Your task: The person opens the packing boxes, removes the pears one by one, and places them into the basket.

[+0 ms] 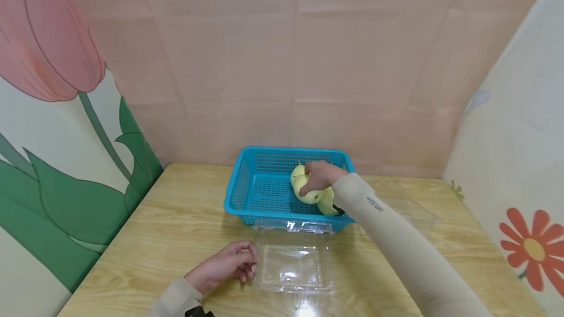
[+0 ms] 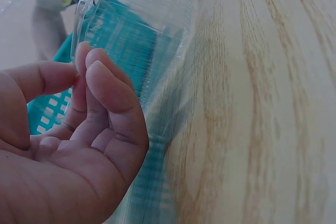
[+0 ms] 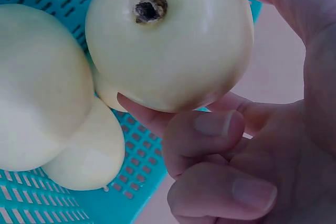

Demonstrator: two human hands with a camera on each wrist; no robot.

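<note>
A blue plastic basket [image 1: 235, 190] holds several pale yellow-green pears [image 1: 327, 203] at its right side. Over them my right hand [image 1: 323, 174] grips one pear [image 1: 307, 193] between thumb and fingers; the right wrist view shows that pear [image 3: 173, 45] with its dark brown blossom end towards the camera. In front of the basket stands a clear plastic box [image 1: 288, 265]. My left hand [image 1: 231, 262] is at the box's left edge. In the left wrist view its thumb and fingertips pinch the rim of the clear box [image 2: 173, 35].
Another clear plastic container [image 1: 414, 212] lies right of the basket, partly behind my right forearm. The wooden table [image 1: 189, 209] meets a pinkish wall covering [image 1: 220, 62] at the back. Flower-printed sheets [image 1: 489, 160] stand at both sides.
</note>
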